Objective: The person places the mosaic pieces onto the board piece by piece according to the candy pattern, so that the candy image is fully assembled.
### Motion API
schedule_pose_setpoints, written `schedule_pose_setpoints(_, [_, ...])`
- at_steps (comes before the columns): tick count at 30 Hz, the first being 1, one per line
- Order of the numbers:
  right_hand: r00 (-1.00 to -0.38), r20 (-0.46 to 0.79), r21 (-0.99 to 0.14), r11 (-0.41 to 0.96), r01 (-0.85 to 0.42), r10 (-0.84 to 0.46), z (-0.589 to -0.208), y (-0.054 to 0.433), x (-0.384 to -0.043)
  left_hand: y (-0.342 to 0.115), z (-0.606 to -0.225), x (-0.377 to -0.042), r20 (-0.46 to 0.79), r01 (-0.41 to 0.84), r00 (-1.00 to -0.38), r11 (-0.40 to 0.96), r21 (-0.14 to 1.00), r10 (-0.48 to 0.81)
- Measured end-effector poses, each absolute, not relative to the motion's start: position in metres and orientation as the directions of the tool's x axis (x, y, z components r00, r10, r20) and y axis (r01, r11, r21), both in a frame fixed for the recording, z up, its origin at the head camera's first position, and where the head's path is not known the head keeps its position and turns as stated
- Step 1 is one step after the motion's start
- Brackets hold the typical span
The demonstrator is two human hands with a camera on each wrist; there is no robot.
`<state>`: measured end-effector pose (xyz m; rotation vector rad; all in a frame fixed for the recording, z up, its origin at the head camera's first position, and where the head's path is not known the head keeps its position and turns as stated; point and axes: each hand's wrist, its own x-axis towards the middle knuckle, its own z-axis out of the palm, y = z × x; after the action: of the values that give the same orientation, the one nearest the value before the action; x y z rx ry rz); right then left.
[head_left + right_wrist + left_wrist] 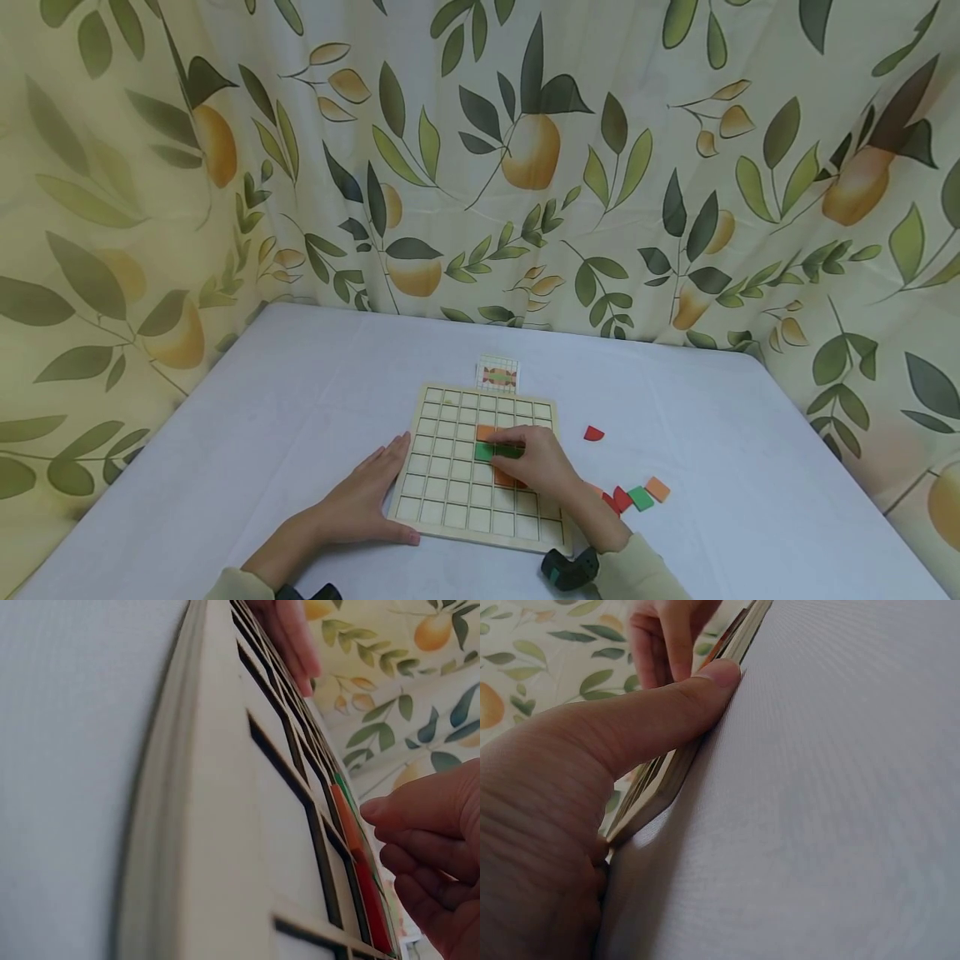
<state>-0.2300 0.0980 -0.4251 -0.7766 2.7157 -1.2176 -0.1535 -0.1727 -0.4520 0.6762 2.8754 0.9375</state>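
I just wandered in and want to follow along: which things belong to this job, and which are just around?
Part of the job:
- wooden grid board
- coloured tiles on it
- pattern card, probably
- loose pieces, probably

Just around:
- patterned curtain
- white tabletop
- black wrist devices

Your head view is softly, evenly lit, the curtain (90, 233) hazy at left; your wrist views are dimmer, the board (214, 840) shadowing the cloth (840, 787) and blurring up close.
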Motion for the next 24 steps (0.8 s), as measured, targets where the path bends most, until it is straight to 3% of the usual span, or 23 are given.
schedule_pose_setpoints(7, [-0.886, 0.147, -0.711, 0.575, -0.404, -0.44, -0.422, 0.114, -0.229, -0.172, -0.452, -0.154, 0.085, 0.384, -0.907, 0.726, 0.57, 0.413])
schedule_pose_setpoints(15, [-0.939, 0.128, -0.698, 0.644, -0.314, -0.319, -0.419, 0.135, -0.227, -0.171, -0.452, -0.153, 0.085, 0.378, -0.911, 0.729, 0.571, 0.404])
schedule_pose_setpoints(24, [-0.945, 0.138, -0.694, 0.651, -0.307, -0.298, -0.413, 0.161, -0.223, -0.172, -0.452, -0.154, 0.078, 0.378, -0.909, 0.731, 0.568, 0.409])
